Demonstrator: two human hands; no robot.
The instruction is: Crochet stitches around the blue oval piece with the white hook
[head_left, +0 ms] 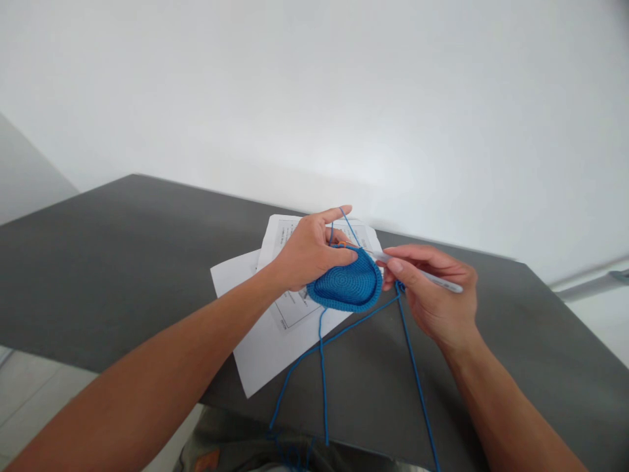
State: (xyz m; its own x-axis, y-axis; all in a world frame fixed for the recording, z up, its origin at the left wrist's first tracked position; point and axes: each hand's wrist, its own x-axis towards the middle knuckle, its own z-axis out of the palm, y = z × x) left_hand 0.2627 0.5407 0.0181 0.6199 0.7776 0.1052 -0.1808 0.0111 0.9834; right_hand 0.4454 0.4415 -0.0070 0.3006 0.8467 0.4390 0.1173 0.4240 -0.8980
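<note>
A round blue crochet piece (346, 285), with a raised rim, is pinched at its upper edge by my left hand (314, 246). The left index finger is stretched out, and blue yarn (350, 227) runs over it down to the rim. Beside the left thumb sits a small orange stitch marker (343, 244). My right hand (437, 288) grips a crochet hook (437, 280) with a pale grey handle; its tip meets the rim near the left thumb. I cannot tell whether the tip is inside a stitch.
Printed sheets (275, 236) and a white paper (250, 354) lie under the work on the dark grey table (162, 262). Strands of blue yarn (322, 367) trail over the table's front edge towards my lap. A white wall (314, 98) stands behind the table.
</note>
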